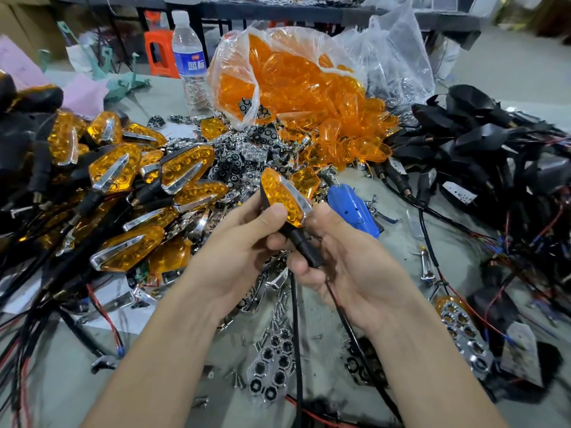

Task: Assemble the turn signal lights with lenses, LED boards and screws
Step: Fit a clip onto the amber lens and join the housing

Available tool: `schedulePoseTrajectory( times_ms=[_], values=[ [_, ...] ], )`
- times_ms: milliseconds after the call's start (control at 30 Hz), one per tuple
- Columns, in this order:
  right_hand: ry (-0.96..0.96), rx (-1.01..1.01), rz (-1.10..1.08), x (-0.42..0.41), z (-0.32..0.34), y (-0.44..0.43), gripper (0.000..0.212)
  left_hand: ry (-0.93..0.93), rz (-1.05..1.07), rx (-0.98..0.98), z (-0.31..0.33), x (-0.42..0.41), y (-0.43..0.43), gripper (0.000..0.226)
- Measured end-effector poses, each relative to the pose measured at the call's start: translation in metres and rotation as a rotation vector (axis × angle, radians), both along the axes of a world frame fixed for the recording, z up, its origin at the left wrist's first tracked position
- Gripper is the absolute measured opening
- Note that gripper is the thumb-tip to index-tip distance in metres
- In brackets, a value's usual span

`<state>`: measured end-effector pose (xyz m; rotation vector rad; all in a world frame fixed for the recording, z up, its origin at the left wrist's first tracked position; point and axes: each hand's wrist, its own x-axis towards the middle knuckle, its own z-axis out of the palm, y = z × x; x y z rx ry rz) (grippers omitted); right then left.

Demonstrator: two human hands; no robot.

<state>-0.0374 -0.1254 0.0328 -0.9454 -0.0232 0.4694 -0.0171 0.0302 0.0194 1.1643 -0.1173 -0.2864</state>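
Head view. Both hands are raised over the middle of the worktop (457,242) and share one turn signal light (282,197). It is tilted, with the orange lens facing the camera and a chrome strip along its right edge.

The left hand (238,251) grasps the body of the light, with the thumb pressed on the lower edge of the lens. The right hand (349,264) has its fingers (301,267) curled round the black stem (304,247) below the lens. Black and red wires (295,319) hang from the stem between the forearms.

A blue power screwdriver (352,208) lies on the worktop just behind the right hand, not held. To the left is a heap of finished lights (123,168) with orange lenses fitted. Behind the hands is an open plastic bag of loose orange lenses (293,75), with a pile of chrome reflector plates (247,152) in front of it. To the right is a heap of black housings (479,143) with tangled wires. Loose screws (278,310) and another reflector plate (273,366) lie beneath the forearms. A water bottle (188,57) stands upright at the back, left of the bag.
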Motion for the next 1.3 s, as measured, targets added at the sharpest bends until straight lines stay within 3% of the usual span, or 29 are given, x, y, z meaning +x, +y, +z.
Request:
schedulePoseTrajectory(
  times_ms=[100,233,433,600,833,1033,1167,1300],
  values=[
    [0.019,-0.030,-0.014,0.001,-0.003,0.002,0.034,0.008,-0.003,0.002,-0.002,0.000,0.001,0.063],
    [0.085,-0.029,-0.056,0.002,-0.007,0.004,0.033,0.011,0.028,0.003,-0.004,-0.001,0.001,0.047],
    [0.136,0.024,0.033,0.003,-0.006,-0.001,0.047,-0.041,-0.005,0.092,-0.001,-0.001,0.001,0.036],
    [0.055,0.045,0.000,0.002,-0.009,0.006,0.036,-0.121,0.036,0.194,-0.001,-0.004,-0.006,0.028],
    [0.024,0.049,-0.130,0.001,-0.015,0.022,0.036,-0.351,0.397,0.388,-0.009,-0.009,-0.021,0.021],
    [0.112,0.064,-0.093,0.005,-0.020,0.031,0.054,-0.289,0.384,0.455,-0.011,-0.003,-0.013,0.017],
    [0.021,-0.013,-0.021,0.006,-0.019,0.019,0.044,-0.257,0.268,0.387,-0.006,-0.004,-0.013,0.014],
    [-0.068,-0.091,-0.043,0.005,-0.018,0.010,0.032,-0.240,0.311,0.274,0.002,-0.006,-0.009,0.021]
  ],
)
